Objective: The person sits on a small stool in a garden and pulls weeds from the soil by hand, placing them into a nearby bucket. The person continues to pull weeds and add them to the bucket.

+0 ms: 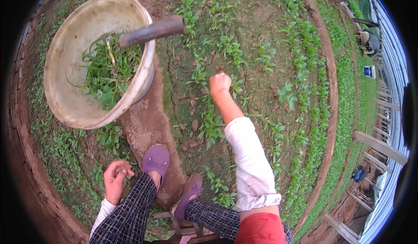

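My right hand (220, 84) reaches out over the planted soil, its fingers curled down beside small green seedlings (233, 49); whether it grips a plant cannot be told. My left hand (117, 178) is beside my left knee, fingers loosely bent with thumb near the forefinger, and nothing shows in it. Ahead on the left, a large pale plastic basin (65, 64) stands tilted towards me in the picture. Pulled green plants (111, 67) lie inside it, and a dark, worn cylindrical handle (153, 31) juts over its right rim.
Purple shoes (156, 159) rest on and beside a bare soil path (143, 126). A low slatted seat (186, 232) is beneath me. Rows of seedlings and soil ridges run along the right. Farther off are a white and blue bucket (369, 71), a crouching person (370, 43) and wooden posts (380, 146).
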A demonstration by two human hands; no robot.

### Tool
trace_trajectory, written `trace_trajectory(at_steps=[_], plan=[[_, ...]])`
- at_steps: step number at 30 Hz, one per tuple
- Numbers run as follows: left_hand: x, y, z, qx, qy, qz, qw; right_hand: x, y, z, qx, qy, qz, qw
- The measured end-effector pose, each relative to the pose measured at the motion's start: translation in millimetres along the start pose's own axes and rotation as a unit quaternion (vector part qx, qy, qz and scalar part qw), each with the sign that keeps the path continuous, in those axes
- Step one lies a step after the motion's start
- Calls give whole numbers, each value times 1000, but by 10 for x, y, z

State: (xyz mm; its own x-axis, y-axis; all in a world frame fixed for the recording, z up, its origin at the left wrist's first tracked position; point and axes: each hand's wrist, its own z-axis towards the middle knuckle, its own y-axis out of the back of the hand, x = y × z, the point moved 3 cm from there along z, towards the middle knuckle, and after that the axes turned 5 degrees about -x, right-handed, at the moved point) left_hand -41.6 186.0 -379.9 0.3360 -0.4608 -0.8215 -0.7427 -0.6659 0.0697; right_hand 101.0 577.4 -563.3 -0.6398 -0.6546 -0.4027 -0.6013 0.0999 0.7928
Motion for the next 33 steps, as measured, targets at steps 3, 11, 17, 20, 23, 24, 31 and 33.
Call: trace_trajectory(at_steps=[3, 11, 17, 20, 23, 24, 31, 33], plan=[[23, -37, 6, 4, -5, -14, 1000, -60, -52, 40, 11, 13, 15, 1000], [53, 8, -21, 13, -7, -24, 1000, -171, 235, -196, -12, 34, -66, 997], [43, -1, 5, 22, -5, 1, 1000, -255, 184, -255, -54, 50, -124, 990], [59, 11, 16, 10, 4, -17, 1000, -201, 189, -255, -47, 89, -149, 984], [43, 25, 11, 10, -1, -15, 1000, -237, 254, -239, -36, 123, -149, 980], [44, 37, 6, 14, -2, -17, 1000, -240, 257, -249, -42, 131, -144, 980], [31, 25, 2, 15, 4, 3, 1000, -303, 166, -284, -102, 147, -106, 978], [57, 40, -15, 10, 4, 6, 1000, -308, 157, -289, -107, 155, -89, 978]])
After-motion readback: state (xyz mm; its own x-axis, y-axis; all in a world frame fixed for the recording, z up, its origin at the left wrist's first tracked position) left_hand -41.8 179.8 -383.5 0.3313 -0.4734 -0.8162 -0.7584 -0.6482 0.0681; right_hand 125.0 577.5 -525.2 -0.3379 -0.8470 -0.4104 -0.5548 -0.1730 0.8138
